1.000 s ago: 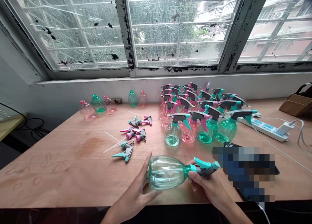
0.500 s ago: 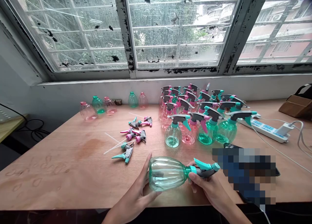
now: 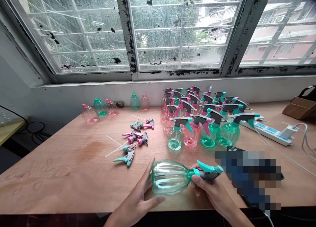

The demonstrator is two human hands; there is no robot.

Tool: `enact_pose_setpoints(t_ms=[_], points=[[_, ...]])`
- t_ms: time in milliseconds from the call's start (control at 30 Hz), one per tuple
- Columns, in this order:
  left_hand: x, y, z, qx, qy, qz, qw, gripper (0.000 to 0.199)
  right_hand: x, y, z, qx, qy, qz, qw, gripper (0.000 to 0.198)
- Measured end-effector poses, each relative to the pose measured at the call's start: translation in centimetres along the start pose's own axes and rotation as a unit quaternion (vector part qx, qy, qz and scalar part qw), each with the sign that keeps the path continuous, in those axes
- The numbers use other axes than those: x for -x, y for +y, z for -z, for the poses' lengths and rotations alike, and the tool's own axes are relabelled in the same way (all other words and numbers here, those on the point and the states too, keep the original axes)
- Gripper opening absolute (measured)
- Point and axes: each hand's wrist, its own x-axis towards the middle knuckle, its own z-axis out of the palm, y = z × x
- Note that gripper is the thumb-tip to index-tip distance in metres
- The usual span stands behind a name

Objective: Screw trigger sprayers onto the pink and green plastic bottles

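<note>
A clear green spray bottle (image 3: pixel 170 177) lies sideways in the air above the table's front edge, its teal and grey trigger head pointing right. My left hand (image 3: pixel 139 194) cups the base, fingers behind it and the thumb along the lower side. At the neck, my right hand (image 3: pixel 209 187) pinches the teal collar between thumb and fingers. Beyond my left hand lie several loose trigger heads, among them a teal one (image 3: pixel 127 157) and a pink one (image 3: pixel 142 138), with thin white dip tubes (image 3: pixel 118 149).
Assembled spray bottles (image 3: pixel 191 131) crowd the back middle. Several headless bottles (image 3: pixel 90 113) stand farther left along the wall. To the right are a power strip (image 3: pixel 269 131) with cables, a phone-like dark object (image 3: pixel 281 174) partly blurred out, and a brown bag (image 3: pixel 301 105).
My left thumb has lifted slightly from the bottle's side and straightened to the right. The bottle and my right hand stay almost in place.
</note>
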Motion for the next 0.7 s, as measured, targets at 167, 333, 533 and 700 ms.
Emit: enact_pose_setpoints(t_ms=[167,333,533,700], points=[[-0.09,0.18,-0.09,-0.010,0.000,-0.008,1.000,0.100,0.03,-0.18,-0.18,0.002,0.010,0.000,1.000,0.033],[0.17,-0.30,0.03,-0.014,0.008,-0.001,1.000,0.113,0.07,-0.37,-0.28,0.008,0.010,-0.003,1.000,0.033],[0.48,-0.61,0.19,-0.045,0.008,0.002,0.999,0.102,0.02,-0.26,-0.29,0.001,0.000,0.005,1.000,0.033],[0.07,-0.43,0.17,-0.058,0.004,-0.021,0.998,0.099,-0.06,-0.07,-0.16,-0.003,-0.010,0.008,1.000,0.034]])
